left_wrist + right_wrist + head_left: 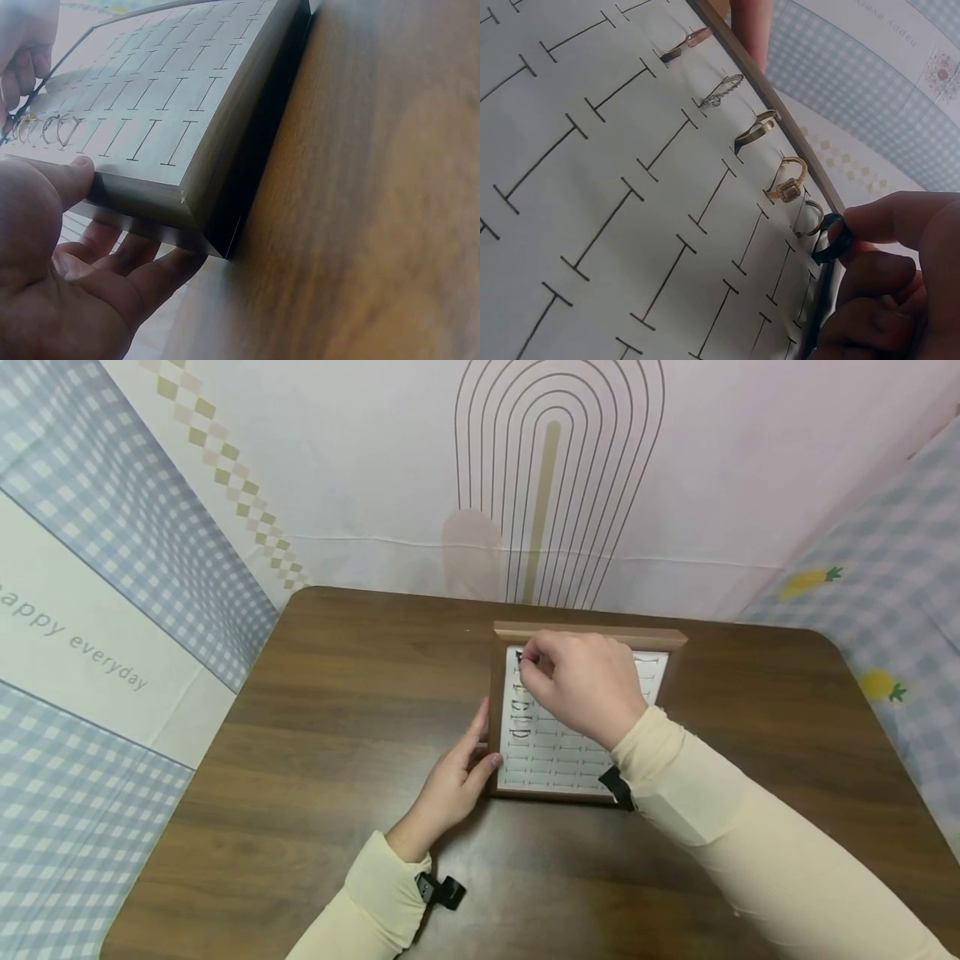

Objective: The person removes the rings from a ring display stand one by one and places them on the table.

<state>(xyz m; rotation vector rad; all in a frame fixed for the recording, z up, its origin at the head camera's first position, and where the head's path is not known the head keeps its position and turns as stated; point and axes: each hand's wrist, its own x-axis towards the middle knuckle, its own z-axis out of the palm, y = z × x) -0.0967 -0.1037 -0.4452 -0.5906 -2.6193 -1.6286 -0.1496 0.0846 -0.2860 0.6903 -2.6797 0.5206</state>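
Note:
A ring display box [551, 768] has a brown frame and a white pad with rows of slots. My left hand [448, 783] grips its left side, thumb on the rim and fingers along the underside in the left wrist view. At the upper left corner, my right hand [588, 681] pinches a dark blue ring [841, 241] between thumb and index finger, right at the pad. Beside it in the same column stand a thin gold ring [808, 219], a gold ring with a square stone [788, 190], a plain gold band [754, 138], a silver ring [723, 91] and a two-tone ring [685, 45].
The box lies on a brown wooden table [337, 710] near its far edge. Behind stands a pale patterned curtain [360, 460], with blue checked cloth [67, 427] to the left. A black wrist camera [450, 892] sits by the left sleeve.

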